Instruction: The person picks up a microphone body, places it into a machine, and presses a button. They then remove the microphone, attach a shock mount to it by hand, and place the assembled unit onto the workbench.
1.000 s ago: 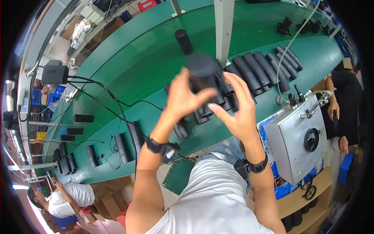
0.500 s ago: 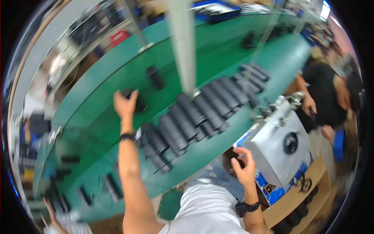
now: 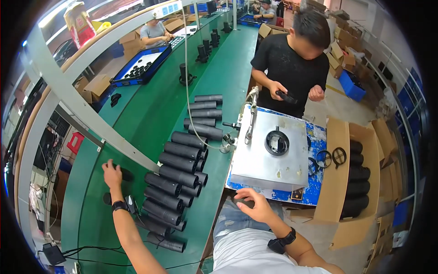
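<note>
1. The left hand (image 3: 112, 174) is sitting by a dark cylinder (image 3: 127, 175) on the left green surface (image 3: 93, 210); whether it is gripping, I cannot tell.
2. Well apart, the right hand (image 3: 255, 205) is hovering near the metal box (image 3: 255, 155), fingers curling, thumb parted.
3. Black tubes (image 3: 178, 161) are lying between them (a person (image 3: 286, 68) is standing far right).

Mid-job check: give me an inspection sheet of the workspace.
Surface: long green table, black tubes lying side by side on it.
Job's things: black cylinder on green, beside the left hand.
Clutter: loose black rings beside the metal box.
Grippers: bare hands; left hand at the cylinder, grip unclear; right hand curled, hold unclear.
Cables: black cables lower left; pale hose near the tubes.
Surroundings: co-worker in black behind the metal box; open carton at right.
</note>
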Tool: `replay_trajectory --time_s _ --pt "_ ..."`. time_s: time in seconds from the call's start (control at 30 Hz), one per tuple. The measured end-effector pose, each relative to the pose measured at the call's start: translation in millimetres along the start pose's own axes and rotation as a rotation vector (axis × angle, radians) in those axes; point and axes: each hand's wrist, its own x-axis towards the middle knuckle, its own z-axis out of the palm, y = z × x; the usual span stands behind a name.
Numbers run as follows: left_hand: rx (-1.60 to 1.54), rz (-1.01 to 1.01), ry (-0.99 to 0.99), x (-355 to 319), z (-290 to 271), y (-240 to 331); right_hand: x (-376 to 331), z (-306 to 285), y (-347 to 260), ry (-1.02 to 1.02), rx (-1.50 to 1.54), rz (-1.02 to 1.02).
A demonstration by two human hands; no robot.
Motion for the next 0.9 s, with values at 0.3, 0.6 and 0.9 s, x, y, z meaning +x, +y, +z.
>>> replay_trajectory --time_s 0.3,0.6,0.9 --pt "-0.520 0.606 -0.038 -124.8 -240.2 182.4 10.8 -21.4 -28.5 0.011 0.156 -0.141" --pt "-1.328 0.668 -0.592 -203.8 -114.9 339.0 66.3 -12.1 -4.9 -0.601 1.193 -0.249" --pt "-1.337 0.518 -0.803 -287.5 -60.3 351.4 53.1 -47.2 -17.5 0.250 1.213 -0.209"
